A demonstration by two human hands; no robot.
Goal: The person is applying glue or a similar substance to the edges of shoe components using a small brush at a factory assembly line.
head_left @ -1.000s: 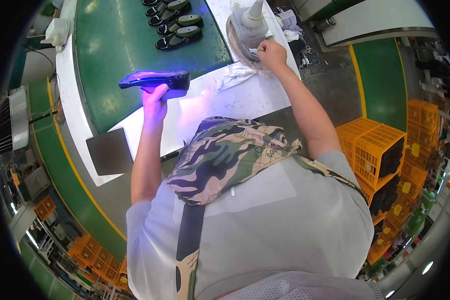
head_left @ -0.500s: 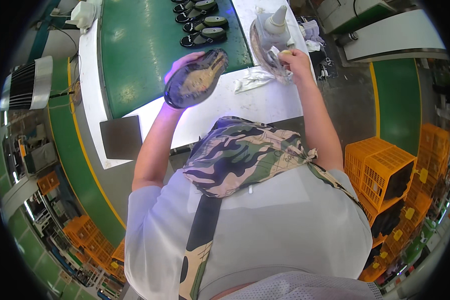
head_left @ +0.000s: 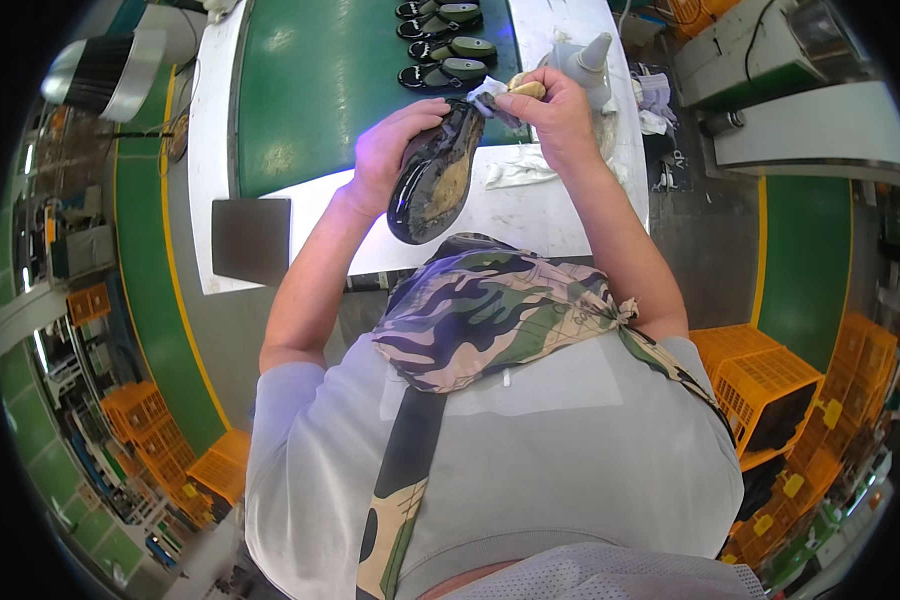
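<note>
Table (head_left: pixel 315 205), white, carries green surface (head_left: pixel 310 100) with row of black shoes (head_left: pixel 455 48). Glossy shoe (head_left: pixel 432 185) is held over table's near part, tan underside showing; left hand (head_left: pixel 392 147) has fingers clamped on its left side. Right hand (head_left: pixel 560 115) beside far end: whitish rag (head_left: pixel 482 94) there, contact unclear; thumb and fingers pinched on small tan object (head_left: pixel 527 90).

Orange crates (head_left: pixel 755 375) stand at lower right, more crates (head_left: pixel 142 412) at lower left. A black-and-silver fixture (head_left: pixel 105 78) shows at upper left, a dark panel (head_left: pixel 251 240) left of centre, a green walkway (head_left: pixel 807 255) at right.
</note>
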